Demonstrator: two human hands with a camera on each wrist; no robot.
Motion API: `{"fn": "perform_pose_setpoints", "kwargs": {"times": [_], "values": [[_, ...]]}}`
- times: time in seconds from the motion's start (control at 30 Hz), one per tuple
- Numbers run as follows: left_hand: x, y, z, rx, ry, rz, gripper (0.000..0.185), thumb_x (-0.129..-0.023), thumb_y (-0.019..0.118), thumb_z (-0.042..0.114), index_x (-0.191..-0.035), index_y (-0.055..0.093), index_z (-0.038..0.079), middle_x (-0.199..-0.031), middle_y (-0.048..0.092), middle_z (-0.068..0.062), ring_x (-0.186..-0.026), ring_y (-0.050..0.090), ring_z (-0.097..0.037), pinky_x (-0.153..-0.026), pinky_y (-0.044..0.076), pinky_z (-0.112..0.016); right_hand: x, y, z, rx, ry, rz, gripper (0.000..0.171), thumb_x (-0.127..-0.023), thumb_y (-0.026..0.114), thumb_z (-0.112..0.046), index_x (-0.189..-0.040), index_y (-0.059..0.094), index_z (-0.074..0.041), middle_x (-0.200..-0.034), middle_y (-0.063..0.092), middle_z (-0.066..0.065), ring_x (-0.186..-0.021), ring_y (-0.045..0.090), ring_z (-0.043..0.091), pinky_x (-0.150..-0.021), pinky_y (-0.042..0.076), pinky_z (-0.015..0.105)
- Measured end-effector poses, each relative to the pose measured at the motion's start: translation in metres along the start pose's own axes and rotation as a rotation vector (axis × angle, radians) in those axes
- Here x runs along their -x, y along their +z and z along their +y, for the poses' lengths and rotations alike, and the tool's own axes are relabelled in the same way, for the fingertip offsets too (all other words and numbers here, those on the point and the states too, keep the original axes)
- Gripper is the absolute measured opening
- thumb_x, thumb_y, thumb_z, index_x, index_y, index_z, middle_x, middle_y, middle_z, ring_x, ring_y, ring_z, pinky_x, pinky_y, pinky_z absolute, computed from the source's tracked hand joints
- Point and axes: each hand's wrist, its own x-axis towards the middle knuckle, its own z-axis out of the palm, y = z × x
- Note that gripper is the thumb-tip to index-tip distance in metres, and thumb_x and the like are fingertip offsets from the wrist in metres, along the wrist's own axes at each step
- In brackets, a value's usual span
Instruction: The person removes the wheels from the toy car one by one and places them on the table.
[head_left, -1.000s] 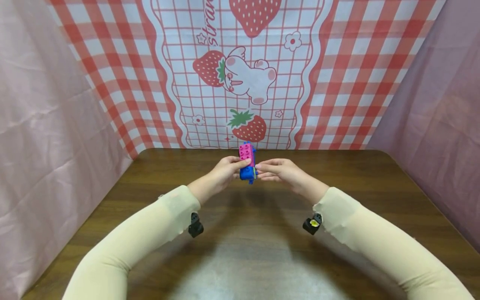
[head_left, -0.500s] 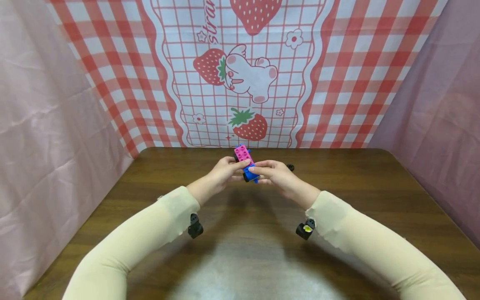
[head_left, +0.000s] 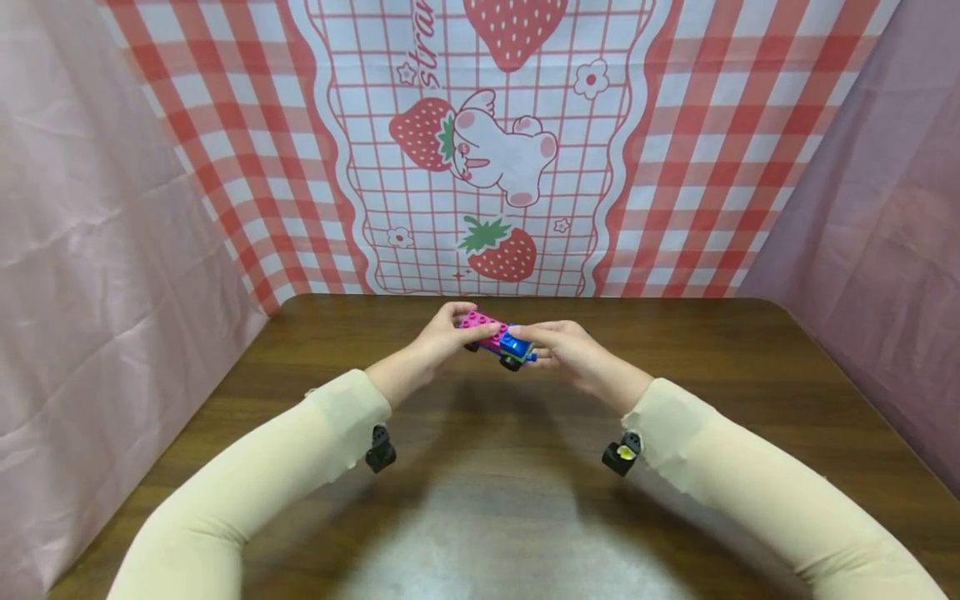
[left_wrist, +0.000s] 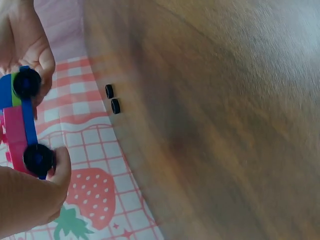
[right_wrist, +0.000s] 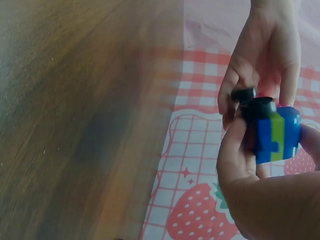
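A toy block car (head_left: 516, 344) with a pink studded back and a blue cab is held between both hands, above the far part of the table. My left hand (head_left: 438, 342) grips the pink end, thumb on top. At the cab end, my right hand (head_left: 577, 354) pinches the blue part between thumb and fingers. Two black wheels show along one side in the left wrist view: a front wheel (left_wrist: 27, 83) and a rear wheel (left_wrist: 39, 159). The opposite side is mostly hidden by the fingers.
Two loose black wheels, one (left_wrist: 109, 91) beside the other (left_wrist: 116, 106), stand near the far edge of the wooden table (head_left: 480, 500). Behind it hangs a checked strawberry cloth (head_left: 675, 167). Pink curtains (head_left: 90, 250) flank the table.
The car has turned from pointing toward me to lying crosswise, cab to the right, so its wheeled side now faces me. Both hands keep hold; the right thumb has moved onto the cab's top.
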Motion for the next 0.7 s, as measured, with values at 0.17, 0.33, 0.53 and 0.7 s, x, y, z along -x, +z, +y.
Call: {"fn": "perform_pose_setpoints", "kwargs": {"times": [0.17, 0.33, 0.53, 0.7], "values": [[0.003, -0.005, 0.005, -0.207, 0.087, -0.085, 0.051, -0.089, 0.069, 0.034, -0.134, 0.053, 0.015, -0.132, 0.055, -0.009, -0.12, 0.051, -0.026, -0.106, 0.039, -0.044, 0.002, -0.005, -0.002, -0.06, -0.004, -0.021, 0.053, -0.097, 0.058, -0.026, -0.127, 0.049, 0.017, -0.09, 0.068, 0.003, -0.079, 0.069, 0.015, -0.079, 0.058, 0.031], [0.003, -0.004, 0.007, -0.337, 0.158, -0.215, 0.04, -0.094, 0.062, 0.037, -0.128, 0.061, 0.016, -0.121, 0.064, -0.008, -0.109, 0.06, -0.022, -0.097, 0.047, -0.038, 0.0, -0.011, -0.003, -0.088, 0.038, -0.025, 0.054, -0.097, 0.059, -0.033, -0.125, 0.051, 0.013, -0.089, 0.071, 0.003, -0.08, 0.071, 0.017, -0.081, 0.057, 0.032], [0.004, -0.001, 0.006, -0.401, 0.193, -0.284, 0.038, -0.096, 0.06, 0.034, -0.127, 0.062, 0.012, -0.116, 0.067, -0.009, -0.099, 0.061, -0.018, -0.086, 0.051, -0.03, -0.001, -0.013, -0.004, -0.079, 0.085, -0.006, 0.057, -0.093, 0.062, -0.042, -0.12, 0.054, 0.008, -0.085, 0.073, 0.004, -0.079, 0.073, 0.018, -0.08, 0.057, 0.033], [0.003, 0.0, 0.007, -0.392, 0.167, -0.335, 0.038, -0.095, 0.062, 0.029, -0.126, 0.06, 0.007, -0.114, 0.068, -0.011, -0.096, 0.063, -0.016, -0.079, 0.053, -0.028, 0.0, -0.012, -0.006, -0.063, 0.092, -0.01, 0.06, -0.092, 0.063, -0.044, -0.119, 0.054, 0.009, -0.082, 0.073, 0.005, -0.074, 0.072, 0.018, -0.076, 0.058, 0.033]]}}
